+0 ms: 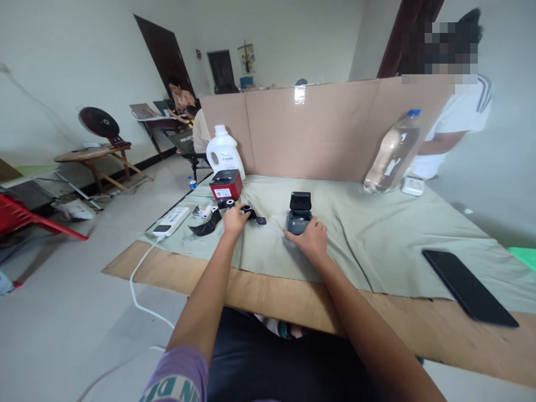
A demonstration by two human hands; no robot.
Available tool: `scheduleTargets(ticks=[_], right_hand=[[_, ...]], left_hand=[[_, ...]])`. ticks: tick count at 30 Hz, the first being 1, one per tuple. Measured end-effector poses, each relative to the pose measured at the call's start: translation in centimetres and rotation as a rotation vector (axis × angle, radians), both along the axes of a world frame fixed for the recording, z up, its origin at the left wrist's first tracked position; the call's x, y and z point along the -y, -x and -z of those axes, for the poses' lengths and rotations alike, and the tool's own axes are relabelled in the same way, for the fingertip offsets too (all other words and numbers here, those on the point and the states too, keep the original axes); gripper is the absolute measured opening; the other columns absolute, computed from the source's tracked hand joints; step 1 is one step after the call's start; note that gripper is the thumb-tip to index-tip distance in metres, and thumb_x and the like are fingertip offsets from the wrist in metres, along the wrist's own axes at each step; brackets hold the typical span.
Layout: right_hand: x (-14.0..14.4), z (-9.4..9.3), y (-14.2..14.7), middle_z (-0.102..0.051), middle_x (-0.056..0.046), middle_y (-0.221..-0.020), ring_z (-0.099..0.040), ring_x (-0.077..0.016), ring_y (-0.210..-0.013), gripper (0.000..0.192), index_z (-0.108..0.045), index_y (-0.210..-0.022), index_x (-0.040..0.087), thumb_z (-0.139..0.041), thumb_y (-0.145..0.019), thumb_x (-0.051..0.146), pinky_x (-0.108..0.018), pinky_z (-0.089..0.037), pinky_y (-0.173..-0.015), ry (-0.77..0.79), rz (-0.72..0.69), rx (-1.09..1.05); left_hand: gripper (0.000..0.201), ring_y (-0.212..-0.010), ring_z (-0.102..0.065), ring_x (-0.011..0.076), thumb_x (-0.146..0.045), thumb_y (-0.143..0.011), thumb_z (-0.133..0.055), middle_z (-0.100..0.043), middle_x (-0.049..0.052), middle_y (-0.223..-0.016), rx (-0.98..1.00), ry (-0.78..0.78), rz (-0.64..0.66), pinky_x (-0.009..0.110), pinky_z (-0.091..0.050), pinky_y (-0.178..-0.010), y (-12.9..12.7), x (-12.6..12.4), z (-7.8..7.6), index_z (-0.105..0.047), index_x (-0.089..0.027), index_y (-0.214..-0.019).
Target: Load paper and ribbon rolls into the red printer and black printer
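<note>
Covering a wooden table (288,291), cloth (268,248) fronts cardboard (310,134) and white walls (285,39).

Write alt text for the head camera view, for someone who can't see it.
A person's right hand grips a small dark device with its lid raised on a cloth-covered table, while the left hand is at a black strap-like item. Beyond are a red box, white jug, blue-capped clear bottle and cardboard panel.

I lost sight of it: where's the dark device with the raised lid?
In the head view, the dark device sits just right of centre on the green cloth, held by the right hand.
</note>
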State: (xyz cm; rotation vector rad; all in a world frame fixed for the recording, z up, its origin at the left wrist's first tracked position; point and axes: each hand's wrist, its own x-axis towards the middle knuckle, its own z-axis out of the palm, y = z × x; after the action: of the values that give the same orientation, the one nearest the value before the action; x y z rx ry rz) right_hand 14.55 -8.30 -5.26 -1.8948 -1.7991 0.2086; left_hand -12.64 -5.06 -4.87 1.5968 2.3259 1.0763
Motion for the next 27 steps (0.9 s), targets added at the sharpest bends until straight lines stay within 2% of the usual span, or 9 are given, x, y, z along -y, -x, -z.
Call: scheduleTargets(ticks=[3, 7, 10, 12, 17, 20, 23, 25, 27], right_hand=[[0.0, 0.0, 0.0, -0.061, -0.026, -0.121, -0.056, -0.0408, -0.116, 0.094, -0.048, -0.131, 0.004, -0.08, -0.066, 0.063, -0.044, -0.041, -0.095, -0.003, -0.002, 0.001], [0.0, -0.1, 0.0, -0.061, -0.025, -0.12, -0.056, -0.0405, -0.115, 0.093, -0.048, -0.13, 0.005, -0.08, -0.066, 0.064, -0.044, -0.042, -0.094, -0.006, 0.0, 0.006], [-0.1, 0.0, 0.0, -0.06, -0.025, -0.121, -0.055, -0.0402, -0.116, 0.094, -0.046, -0.132, 0.005, -0.08, -0.066, 0.064, -0.043, -0.041, -0.095, 0.01, -0.004, 0.005], [-0.1, 0.0, -0.1, -0.059, -0.025, -0.121, -0.055, -0.0399, -0.117, 0.094, -0.046, -0.132, 0.006, -0.079, -0.066, 0.064, -0.043, -0.041, -0.095, 0.018, -0.007, 0.001], [-0.2, 0.2, -0.2, -0.059, -0.025, -0.122, -0.054, -0.04, -0.117, 0.094, -0.045, -0.133, 0.007, -0.079, -0.067, 0.065, -0.043, -0.04, -0.095, 0.01, -0.015, 0.005], [-0.2, 0.2, -0.1, -0.059, -0.025, -0.122, -0.054, -0.04, -0.117, 0.094, -0.045, -0.135, 0.006, -0.078, -0.068, 0.064, -0.043, -0.04, -0.096, 0.012, -0.01, 0.01], [-0.2, 0.1, -0.1, -0.058, -0.026, -0.124, -0.054, -0.04, -0.119, 0.097, -0.043, -0.137, 0.005, -0.077, -0.068, 0.064, -0.044, -0.04, -0.097, 0.03, -0.01, 0.013], [-0.2, 0.0, -0.2, -0.057, -0.026, -0.127, -0.052, -0.0409, -0.122, 0.102, -0.04, -0.141, 0.005, -0.077, -0.068, 0.066, -0.045, -0.04, -0.098, 0.06, -0.028, 0.021], [-0.2, -0.2, -0.7, -0.054, -0.027, -0.132, -0.05, -0.0431, -0.126, 0.109, -0.035, -0.146, 0.005, -0.075, -0.067, 0.069, -0.048, -0.04, -0.1, 0.121, -0.064, 0.029]], left_hand=[[0.047, -0.106, -0.07, 0.0306, -0.034, -0.083, -0.069, -0.076, 0.011, -0.116, 0.012, 0.021, -0.021, 0.036, -0.05, -0.09, -0.2, 0.5, 0.9, -0.07, -0.023, -0.128], [0.052, -0.117, -0.066, 0.0312, -0.032, -0.082, -0.068, -0.073, 0.009, -0.126, 0.022, -0.035, -0.077, 0.036, -0.048, -0.095, 0.4, 0.7, 0.6, -0.065, -0.027, -0.134], [0.046, -0.116, -0.066, 0.0309, -0.036, -0.086, -0.064, -0.073, 0.01, -0.124, 0.072, -0.06, -0.315, 0.039, -0.049, -0.096, 1.3, 0.5, 0.4, -0.065, -0.025, -0.131], [0.045, -0.115, -0.067, 0.0329, -0.041, -0.085, -0.067, -0.074, 0.014, -0.12, 0.103, -0.019, -0.422, 0.042, -0.05, -0.095, 1.8, -0.1, 0.6, -0.066, -0.023, -0.126], [0.048, -0.111, -0.068, 0.0402, -0.044, -0.077, -0.075, -0.073, 0.023, -0.115, 0.14, 0.027, -0.46, 0.047, -0.052, -0.088, 1.9, -2.0, 1.3, -0.07, -0.018, -0.117], [0.042, -0.109, -0.069, 0.0381, -0.046, -0.079, -0.071, -0.074, 0.02, -0.112, 0.146, -0.016, -0.485, 0.046, -0.052, -0.088, 1.8, -2.2, 1.3, -0.072, -0.02, -0.111], [0.038, -0.101, -0.071, 0.03, -0.049, -0.08, -0.067, -0.077, 0.012, -0.101, 0.301, -0.249, -0.337, 0.036, -0.053, -0.084, 1.6, -2.1, 0.7, -0.073, -0.019, -0.102], [0.04, -0.09, -0.072, 0.0241, -0.049, -0.077, -0.066, -0.075, 0.009, -0.093, 0.588, -0.44, -0.129, 0.029, -0.054, -0.074, 1.0, -2.2, 0.2, -0.072, -0.015, -0.098], [0.044, -0.078, -0.069, 0.018, -0.05, -0.072, -0.069, -0.072, 0.007, -0.088, 0.886, -0.536, 0.067, 0.024, -0.052, -0.065, -0.1, -2.3, -0.5, -0.07, -0.014, -0.099]])
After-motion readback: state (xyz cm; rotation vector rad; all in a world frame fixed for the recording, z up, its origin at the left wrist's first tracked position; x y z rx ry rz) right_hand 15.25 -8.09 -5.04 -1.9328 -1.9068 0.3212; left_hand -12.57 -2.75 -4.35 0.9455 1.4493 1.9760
